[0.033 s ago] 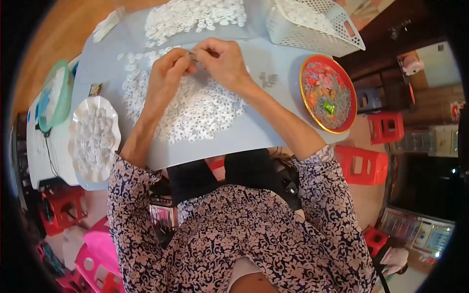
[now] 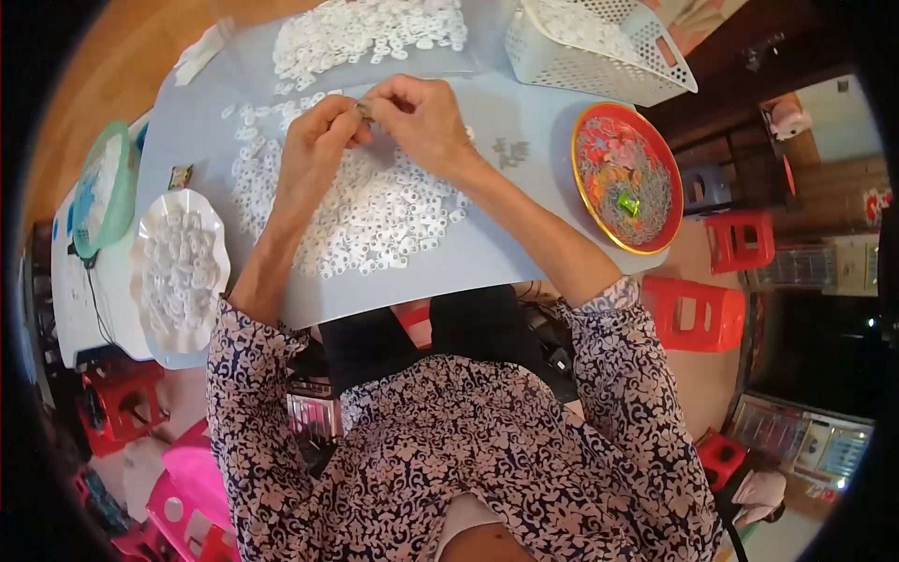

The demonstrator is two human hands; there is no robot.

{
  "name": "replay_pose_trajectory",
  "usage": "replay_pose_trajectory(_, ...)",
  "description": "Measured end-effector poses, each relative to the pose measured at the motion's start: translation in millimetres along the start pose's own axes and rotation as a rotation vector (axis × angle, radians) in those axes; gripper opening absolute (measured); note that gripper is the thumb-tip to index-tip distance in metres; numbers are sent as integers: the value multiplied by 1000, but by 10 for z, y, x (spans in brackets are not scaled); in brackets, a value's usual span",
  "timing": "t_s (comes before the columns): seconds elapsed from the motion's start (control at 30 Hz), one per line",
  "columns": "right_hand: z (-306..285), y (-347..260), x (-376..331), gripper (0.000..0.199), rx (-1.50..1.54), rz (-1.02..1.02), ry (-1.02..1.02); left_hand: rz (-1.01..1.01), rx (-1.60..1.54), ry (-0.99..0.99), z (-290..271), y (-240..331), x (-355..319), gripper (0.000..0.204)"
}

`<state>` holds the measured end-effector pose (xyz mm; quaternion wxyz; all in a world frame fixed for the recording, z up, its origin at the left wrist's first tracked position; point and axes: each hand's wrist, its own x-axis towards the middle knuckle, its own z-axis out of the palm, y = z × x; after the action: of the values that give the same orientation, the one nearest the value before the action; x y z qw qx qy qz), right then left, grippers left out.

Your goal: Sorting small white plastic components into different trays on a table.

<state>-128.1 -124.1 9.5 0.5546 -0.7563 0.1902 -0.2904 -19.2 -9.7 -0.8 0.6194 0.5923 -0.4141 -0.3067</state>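
My left hand (image 2: 318, 140) and my right hand (image 2: 421, 120) meet over the table, fingertips pinched together. Between them is a small grey metal piece (image 2: 363, 110), partly hidden by the fingers; its exact shape cannot be made out. Beneath and around my hands spread many small white plastic pieces (image 2: 375, 229) with holes in them. Several thin grey metal pieces (image 2: 510, 152) lie loose on the tabletop, right of my right hand. Farther right, a round red tray (image 2: 582, 173) with a gold rim holds many more, along with a green wrapped item (image 2: 628, 202).
A white scalloped dish (image 2: 218, 239) of white pieces stands at the left, near a small dark packet (image 2: 181, 176) and a green basket (image 2: 120, 201). Another heap of white pieces (image 2: 370, 37) lies at the back beside a perforated white basket (image 2: 599, 80). Red stools (image 2: 698, 314) stand at the right.
Both hands stay pinched together over the white pieces, with only slight finger movement. The view has shifted a little.
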Motion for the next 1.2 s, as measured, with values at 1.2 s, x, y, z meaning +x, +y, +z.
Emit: replay_pose_trajectory(1.2, -1307, 53, -185, 7, -1023, -282, -443, -7, -5, -58, 23, -117, -32, 15)
